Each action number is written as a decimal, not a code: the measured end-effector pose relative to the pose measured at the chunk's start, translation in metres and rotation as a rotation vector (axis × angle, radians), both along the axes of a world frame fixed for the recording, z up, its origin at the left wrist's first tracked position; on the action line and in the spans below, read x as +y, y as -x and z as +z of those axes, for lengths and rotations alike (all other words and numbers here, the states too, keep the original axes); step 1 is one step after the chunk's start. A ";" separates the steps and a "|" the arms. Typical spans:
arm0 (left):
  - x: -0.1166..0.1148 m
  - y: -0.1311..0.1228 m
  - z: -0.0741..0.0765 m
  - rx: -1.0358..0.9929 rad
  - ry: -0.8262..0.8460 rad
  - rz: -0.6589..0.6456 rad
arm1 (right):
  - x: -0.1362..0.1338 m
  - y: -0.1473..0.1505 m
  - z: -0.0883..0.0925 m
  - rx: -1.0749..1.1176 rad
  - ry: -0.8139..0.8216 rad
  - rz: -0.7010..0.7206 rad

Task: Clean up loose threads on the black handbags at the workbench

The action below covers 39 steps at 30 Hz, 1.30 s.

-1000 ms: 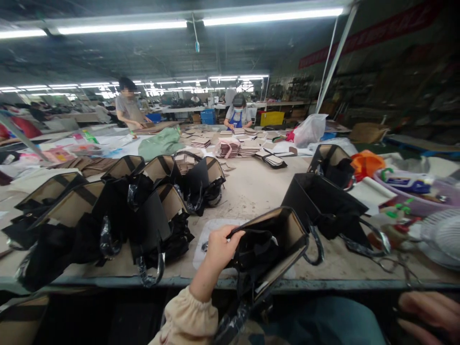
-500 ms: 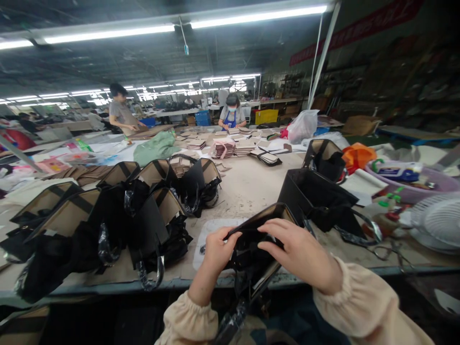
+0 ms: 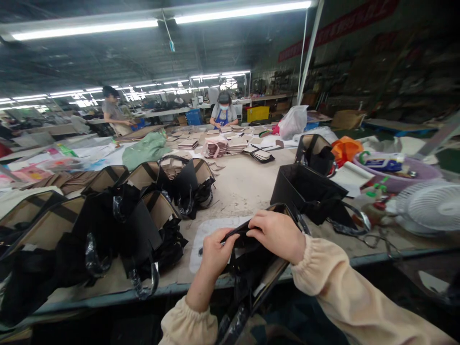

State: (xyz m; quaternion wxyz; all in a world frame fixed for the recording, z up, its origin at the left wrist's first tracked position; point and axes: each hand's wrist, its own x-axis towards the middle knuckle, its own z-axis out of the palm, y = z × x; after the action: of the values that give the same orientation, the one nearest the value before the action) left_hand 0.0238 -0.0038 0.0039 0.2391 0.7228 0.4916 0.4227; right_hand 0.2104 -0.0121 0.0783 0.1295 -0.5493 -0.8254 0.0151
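A black handbag (image 3: 247, 268) hangs over the table's front edge, its opening and tan inner side partly showing. My left hand (image 3: 217, 247) pinches the left end of the bag's upper rim between thumb and fingers. Farther right along the same rim, my right hand (image 3: 276, 235) is closed on the edge, fingers over it. The bag's plastic-wrapped handle (image 3: 239, 323) dangles low in front of me. Beneath the bag lies a white board (image 3: 201, 239). Right of it stands an open black bag (image 3: 305, 191) with a wrapped handle.
Several unfinished black bags (image 3: 143, 235) crowd the table's left side. A white fan (image 3: 427, 206) and a purple basin (image 3: 424, 167) with bottles stand at the right. Stacked brown pieces (image 3: 215, 146) lie farther back, where a person in a blue apron (image 3: 223, 115) sits.
My right hand has shifted left along the bag's rim, closer to my left hand, and its fingers have closed on the edge. The whole view has turned slightly right.
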 end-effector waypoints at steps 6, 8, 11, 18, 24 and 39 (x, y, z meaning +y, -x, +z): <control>0.002 -0.001 -0.002 -0.006 -0.013 -0.002 | 0.000 0.000 -0.004 -0.057 -0.013 -0.066; 0.002 -0.001 -0.001 0.012 -0.010 -0.021 | 0.001 0.001 -0.006 -0.054 -0.022 -0.099; 0.003 -0.001 0.002 0.042 -0.004 -0.036 | 0.001 0.005 -0.005 -0.086 -0.034 -0.143; 0.005 0.000 0.001 0.067 0.012 -0.037 | -0.001 0.007 0.000 -0.134 -0.034 -0.171; 0.005 -0.002 0.001 0.071 0.007 -0.034 | 0.000 0.007 0.000 -0.151 -0.045 -0.163; 0.015 -0.011 0.012 0.277 -0.133 -0.070 | 0.005 0.003 -0.001 -0.066 -0.011 -0.198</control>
State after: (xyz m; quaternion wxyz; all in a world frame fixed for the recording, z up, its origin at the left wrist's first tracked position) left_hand 0.0350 0.0115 0.0154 0.1351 0.8053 0.4651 0.3420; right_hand 0.2070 -0.0069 0.0776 0.1061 -0.6278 -0.7709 -0.0201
